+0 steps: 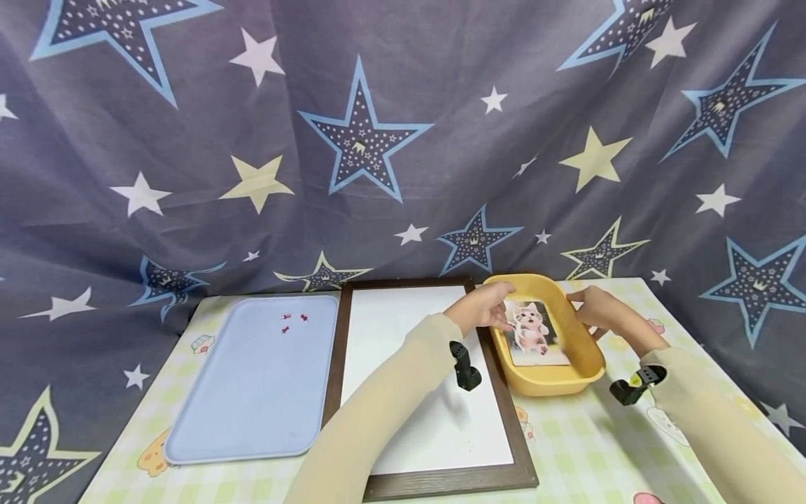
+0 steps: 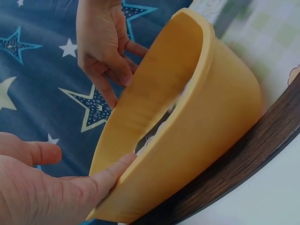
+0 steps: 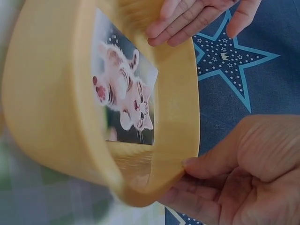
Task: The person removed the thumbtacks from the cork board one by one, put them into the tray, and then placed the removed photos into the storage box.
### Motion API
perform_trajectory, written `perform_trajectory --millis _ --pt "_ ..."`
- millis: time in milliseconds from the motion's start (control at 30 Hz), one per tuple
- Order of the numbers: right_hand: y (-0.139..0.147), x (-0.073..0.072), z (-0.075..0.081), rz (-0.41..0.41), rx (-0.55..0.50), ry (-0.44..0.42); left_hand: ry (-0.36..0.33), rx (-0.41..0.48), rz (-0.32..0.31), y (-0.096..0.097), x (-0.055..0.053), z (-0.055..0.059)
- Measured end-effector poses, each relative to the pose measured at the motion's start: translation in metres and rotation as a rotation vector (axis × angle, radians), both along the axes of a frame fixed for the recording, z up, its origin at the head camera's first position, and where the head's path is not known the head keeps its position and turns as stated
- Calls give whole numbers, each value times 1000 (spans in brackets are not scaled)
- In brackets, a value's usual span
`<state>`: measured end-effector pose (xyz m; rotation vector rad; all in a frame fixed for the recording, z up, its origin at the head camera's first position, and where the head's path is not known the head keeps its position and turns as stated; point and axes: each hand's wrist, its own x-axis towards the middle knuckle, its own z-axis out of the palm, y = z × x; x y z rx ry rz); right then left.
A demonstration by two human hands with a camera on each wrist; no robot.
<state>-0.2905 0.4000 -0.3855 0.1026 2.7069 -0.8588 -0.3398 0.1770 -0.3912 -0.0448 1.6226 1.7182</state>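
A yellow plastic basin (image 1: 550,385) stands to the right of a framed whiteboard (image 1: 434,448), close against its dark frame. Inside the basin lies a photo card of a kitten (image 3: 124,89), picture side up. My right hand (image 1: 601,311) grips the right rim, its thumb on the inside and the fingers outside. At the opposite rim is my left hand (image 1: 483,308). Its fingers (image 2: 115,173) reach straight over the edge, while the thumb stands apart from the rim in the left wrist view.
A pale blue tray (image 1: 252,392) lies left of the whiteboard, with several red push pins (image 1: 285,329) near its back edge. A green checked tablecloth (image 1: 579,441) covers the table. Behind it hangs a dark curtain (image 1: 403,238) printed with stars.
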Motion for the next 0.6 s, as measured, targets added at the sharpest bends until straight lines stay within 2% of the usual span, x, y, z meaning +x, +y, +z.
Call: perform_trajectory --millis 300,400,600 --pt "-3 1 0 18 38 25 9 12 -6 -5 5 -1" --pt "-4 1 0 43 46 29 33 14 15 -6 7 -2" --pt "2 4 2 60 -1 -27 111 33 72 -6 13 -9"
